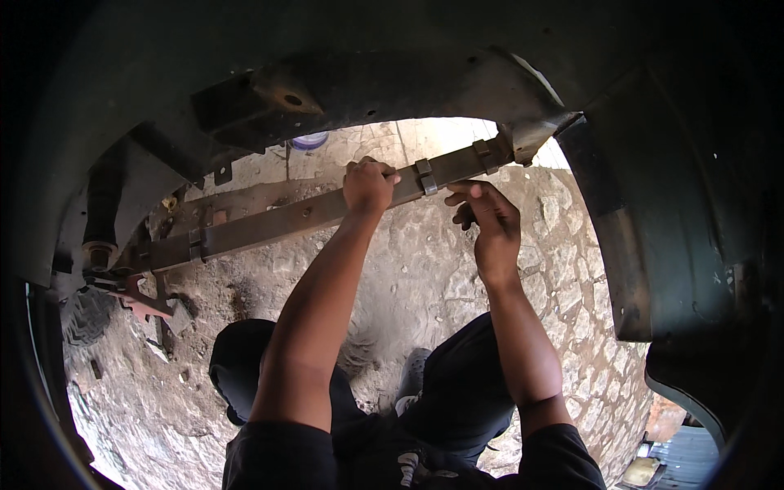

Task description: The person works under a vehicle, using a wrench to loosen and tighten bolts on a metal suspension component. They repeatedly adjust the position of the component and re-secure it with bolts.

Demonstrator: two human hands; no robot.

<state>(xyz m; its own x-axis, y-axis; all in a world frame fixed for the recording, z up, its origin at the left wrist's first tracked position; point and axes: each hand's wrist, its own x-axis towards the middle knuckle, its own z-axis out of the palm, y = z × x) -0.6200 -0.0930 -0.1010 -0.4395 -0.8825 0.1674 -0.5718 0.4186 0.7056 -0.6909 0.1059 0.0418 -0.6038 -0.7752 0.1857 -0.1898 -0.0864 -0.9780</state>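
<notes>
A long, dark steel leaf spring runs slantwise across the view, its right end higher than its left. My left hand is closed over the bar right of its middle, the fingers bent around the far edge. Just right of it, a metal clamp band wraps the bar. My right hand is beside that band on the near side, fingers loosely curled and apart, with nothing visible in them. A second clamp sits near the right end, and another clamp toward the left.
Dark vehicle bodywork arches over and around both arms. A frame rail crosses above the bar. At the left are a black cylindrical part and a reddish metal stand. Stony ground lies below, with a purple-rimmed container beyond the bar.
</notes>
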